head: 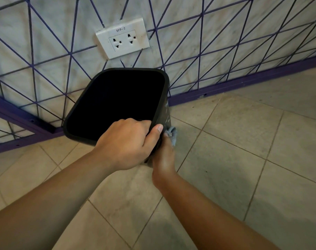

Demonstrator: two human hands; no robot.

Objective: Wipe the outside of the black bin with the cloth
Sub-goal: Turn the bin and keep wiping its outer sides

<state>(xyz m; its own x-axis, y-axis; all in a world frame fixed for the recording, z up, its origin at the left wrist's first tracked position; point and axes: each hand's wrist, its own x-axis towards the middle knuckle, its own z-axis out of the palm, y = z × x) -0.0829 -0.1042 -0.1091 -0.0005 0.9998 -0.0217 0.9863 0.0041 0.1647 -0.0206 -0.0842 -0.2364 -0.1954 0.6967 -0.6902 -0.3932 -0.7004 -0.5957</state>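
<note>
A black plastic bin with a rounded-square rim (77, 107) is tipped so that its dark open mouth faces the camera, near the foot of the wall and over the beige tiled floor (243, 159). Whether its base touches the floor is hidden by the hands.

The left hand (124, 143) grips the near right corner of the rim: its fingers curl over the edge into the mouth, and its thumb lies along the outer face of the right side.

The right hand (163, 156) sits just below the left one, against the outside of the bin's right wall. It presses a small grey-blue cloth (172, 135) to that wall; only a bunched part of the cloth shows past the fingers, so the way the fingers close on it cannot be made out fully. Pale smudges mark the right outer wall of the bin above the cloth.

Behind the bin stands a pale marbled wall crossed by thin purple lines (225, 33) in a triangle pattern, ending in a purple skirting strip (261, 83) at the floor. A white double wall socket labelled 8PP-2 (123, 38) is set in the wall just above the bin's rim
</note>
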